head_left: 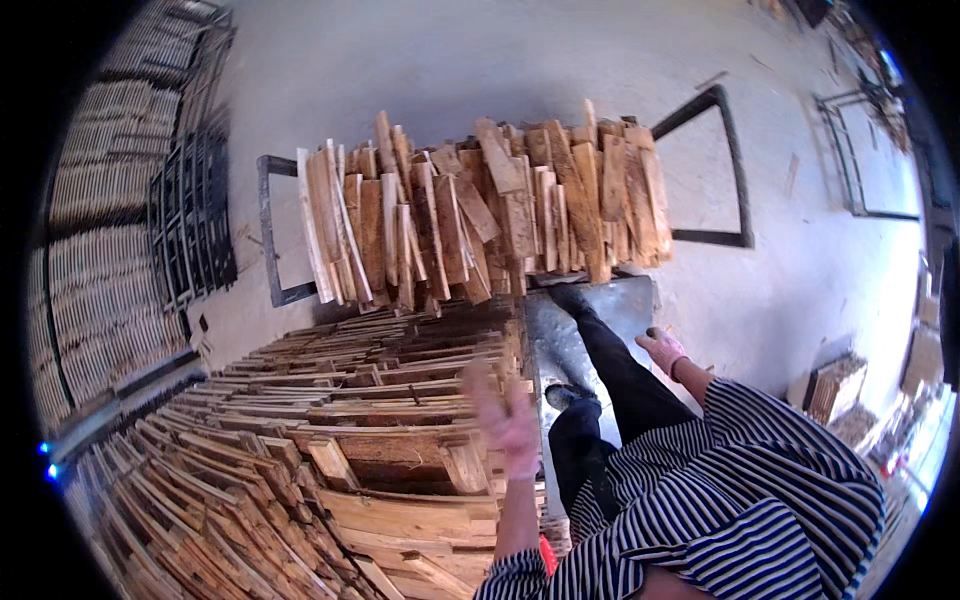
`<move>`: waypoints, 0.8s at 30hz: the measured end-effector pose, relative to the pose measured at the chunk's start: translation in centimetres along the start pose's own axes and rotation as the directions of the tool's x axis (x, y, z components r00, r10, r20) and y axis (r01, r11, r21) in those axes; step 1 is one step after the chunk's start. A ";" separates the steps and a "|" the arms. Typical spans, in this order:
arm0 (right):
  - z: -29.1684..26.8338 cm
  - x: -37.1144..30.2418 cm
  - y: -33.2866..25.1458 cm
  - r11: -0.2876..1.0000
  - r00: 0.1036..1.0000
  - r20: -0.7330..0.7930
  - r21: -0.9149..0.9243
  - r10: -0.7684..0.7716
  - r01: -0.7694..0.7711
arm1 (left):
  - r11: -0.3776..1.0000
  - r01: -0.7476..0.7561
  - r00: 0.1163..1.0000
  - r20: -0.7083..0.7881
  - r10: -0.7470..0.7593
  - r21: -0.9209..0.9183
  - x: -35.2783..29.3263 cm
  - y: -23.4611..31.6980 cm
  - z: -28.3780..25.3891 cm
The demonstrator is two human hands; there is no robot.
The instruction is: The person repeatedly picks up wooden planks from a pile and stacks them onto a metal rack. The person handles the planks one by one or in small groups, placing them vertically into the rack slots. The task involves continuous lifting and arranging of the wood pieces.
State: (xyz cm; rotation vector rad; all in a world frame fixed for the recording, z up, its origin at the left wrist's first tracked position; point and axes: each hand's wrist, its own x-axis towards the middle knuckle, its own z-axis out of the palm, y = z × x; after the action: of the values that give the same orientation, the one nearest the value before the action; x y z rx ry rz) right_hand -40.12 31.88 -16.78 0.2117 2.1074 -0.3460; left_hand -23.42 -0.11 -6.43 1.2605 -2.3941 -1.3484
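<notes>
My left hand, in a pinkish glove and smeared by motion, is over the right edge of a big stack of wooden boards. Its fingers are stretched apart and nothing shows in them; whether it touches the stack I cannot tell. Out to the right, above the floor beside my legs, my right hand is gloved too, fingers loosely extended and holding nothing visible. Ahead of me a pile of short wooden slats lies between the ends of a black metal frame.
My feet are on a grey metal plate between stack and slats. Dense board stacks with dark metal racks line the left. Another metal frame stands far right, and a small wood bundle sits nearer on the right.
</notes>
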 end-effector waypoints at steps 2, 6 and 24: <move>-2.0 0.8 -2.0 0.991 0.998 0.059 0.136 -0.023 0.015 | 0.819 0.329 0.944 0.130 -0.304 -0.470 4.5 -0.1 5.8; -5.3 2.6 -5.2 0.939 0.987 0.145 0.344 -0.068 0.014 | 0.324 0.709 0.606 0.306 -0.734 -0.626 15.0 -7.2 10.6; 4.8 20.0 -25.9 0.825 0.842 0.140 0.336 -0.521 0.454 | -0.324 0.251 0.503 0.408 -0.762 -0.912 26.6 -16.4 17.8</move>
State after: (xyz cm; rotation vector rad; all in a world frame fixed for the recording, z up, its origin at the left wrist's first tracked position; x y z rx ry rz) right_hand -54.24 6.14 -31.96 -0.2073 1.8510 -0.9500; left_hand -38.96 -11.62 -36.78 1.7309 0.1824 -1.9603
